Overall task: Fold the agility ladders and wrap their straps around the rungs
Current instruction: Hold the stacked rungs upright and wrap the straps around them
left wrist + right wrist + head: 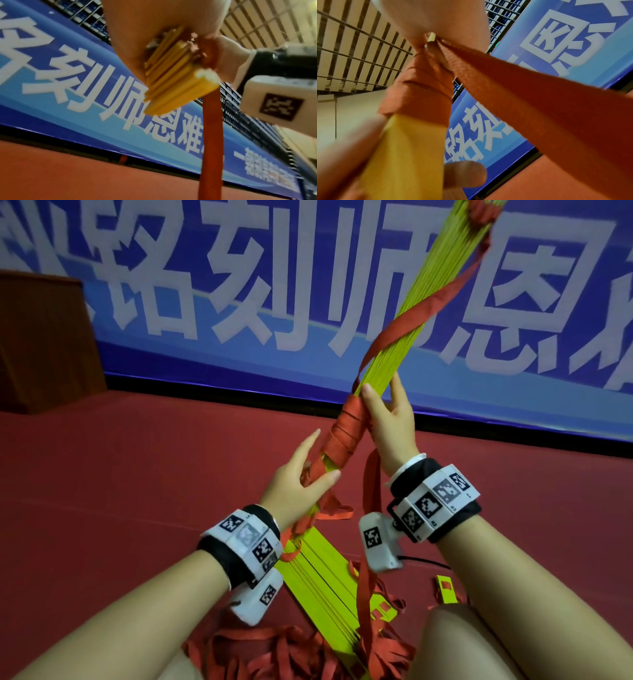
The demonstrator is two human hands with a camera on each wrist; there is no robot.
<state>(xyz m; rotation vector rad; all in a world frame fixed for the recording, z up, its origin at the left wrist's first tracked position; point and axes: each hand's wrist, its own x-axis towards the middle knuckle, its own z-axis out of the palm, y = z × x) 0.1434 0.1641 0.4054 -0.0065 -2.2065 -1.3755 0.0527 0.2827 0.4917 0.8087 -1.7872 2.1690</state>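
Against a blue banner (pixel 239 285) and red floor (pixel 120 491), we gripped a raised bundle of yellow rungs (pixel 421 313), left hand (pixel 298 491) curled round its lower end, right hand (pixel 390 426) grasping above the wound red strap (pixel 346 436). From the left wrist, the rung ends faced us. From the right wrist, strap (pixel 513 86) stretched taut.

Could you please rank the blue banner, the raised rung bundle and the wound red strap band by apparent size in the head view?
1. blue banner
2. raised rung bundle
3. wound red strap band
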